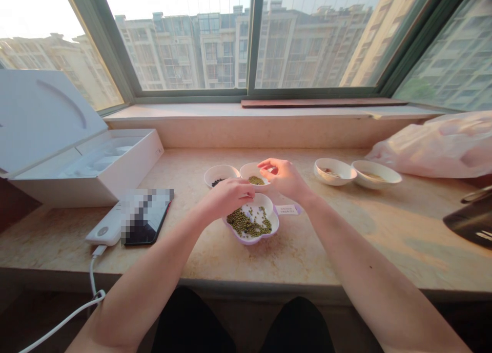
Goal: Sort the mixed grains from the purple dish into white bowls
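Note:
A flower-shaped white dish (273, 224) with a purple edge holds several green beans and sits on the stone sill in front of me. My left hand (226, 195) hovers over its near-left part, fingers curled in a pinch; what they hold is too small to see. My right hand (282, 177) is pinched above a small white bowl (248, 171) that holds green beans. Beside it, a second small white bowl (214, 173) holds a few dark beans.
Two more white bowls (335, 164) (378, 169) stand to the right, next to a pink plastic bag (438, 145). An open white box (80, 163), a phone (148, 217) and a power bank (105, 229) with cable lie at the left. A dark object (471, 220) is at the right edge.

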A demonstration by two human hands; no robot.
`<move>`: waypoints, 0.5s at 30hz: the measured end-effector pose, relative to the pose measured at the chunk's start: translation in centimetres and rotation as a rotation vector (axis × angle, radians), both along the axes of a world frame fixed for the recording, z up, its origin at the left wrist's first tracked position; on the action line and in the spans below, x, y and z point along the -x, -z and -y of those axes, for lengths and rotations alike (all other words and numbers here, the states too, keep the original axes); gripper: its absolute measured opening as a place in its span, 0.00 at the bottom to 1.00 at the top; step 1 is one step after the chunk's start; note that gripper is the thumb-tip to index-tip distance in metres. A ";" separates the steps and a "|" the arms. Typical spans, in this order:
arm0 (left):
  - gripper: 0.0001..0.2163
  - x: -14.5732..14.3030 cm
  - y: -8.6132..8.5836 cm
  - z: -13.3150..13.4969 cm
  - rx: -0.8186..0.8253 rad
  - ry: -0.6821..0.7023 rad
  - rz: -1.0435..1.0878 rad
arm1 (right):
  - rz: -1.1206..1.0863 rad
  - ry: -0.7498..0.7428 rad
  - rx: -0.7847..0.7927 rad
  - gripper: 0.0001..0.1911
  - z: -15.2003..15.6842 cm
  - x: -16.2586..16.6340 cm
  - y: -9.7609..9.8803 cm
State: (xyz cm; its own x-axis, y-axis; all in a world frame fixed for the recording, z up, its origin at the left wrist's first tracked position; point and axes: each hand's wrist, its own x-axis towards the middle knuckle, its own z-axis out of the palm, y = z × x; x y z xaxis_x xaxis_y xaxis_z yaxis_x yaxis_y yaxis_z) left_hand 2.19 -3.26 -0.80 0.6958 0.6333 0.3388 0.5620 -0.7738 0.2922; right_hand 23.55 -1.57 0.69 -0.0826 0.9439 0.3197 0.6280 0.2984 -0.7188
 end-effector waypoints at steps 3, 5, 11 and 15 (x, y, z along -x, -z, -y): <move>0.05 1.6 -0.1 -1.8 -0.025 -0.108 0.108 | 0.061 -0.070 0.046 0.08 0.4 0.1 -0.1; 0.04 2.6 -0.1 -2.8 -0.013 -0.183 0.152 | 0.114 -0.222 0.113 0.08 1.0 0.3 -0.2; 0.10 4.0 0.4 -4.4 0.034 -0.386 0.102 | 0.348 -0.609 0.188 0.22 3.5 2.0 0.0; 0.11 3.8 0.7 -4.5 0.030 -0.469 0.136 | 0.441 -0.658 0.180 0.31 4.6 3.2 0.5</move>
State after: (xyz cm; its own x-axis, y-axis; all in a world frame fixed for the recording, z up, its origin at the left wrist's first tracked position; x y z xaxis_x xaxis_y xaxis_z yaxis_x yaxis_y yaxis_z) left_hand -1.64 1.28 -1.53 0.2840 0.8786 0.3840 0.8029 -0.4368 0.4055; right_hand 20.39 -6.12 0.18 -0.7217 0.6918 -0.0237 0.6005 0.6086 -0.5186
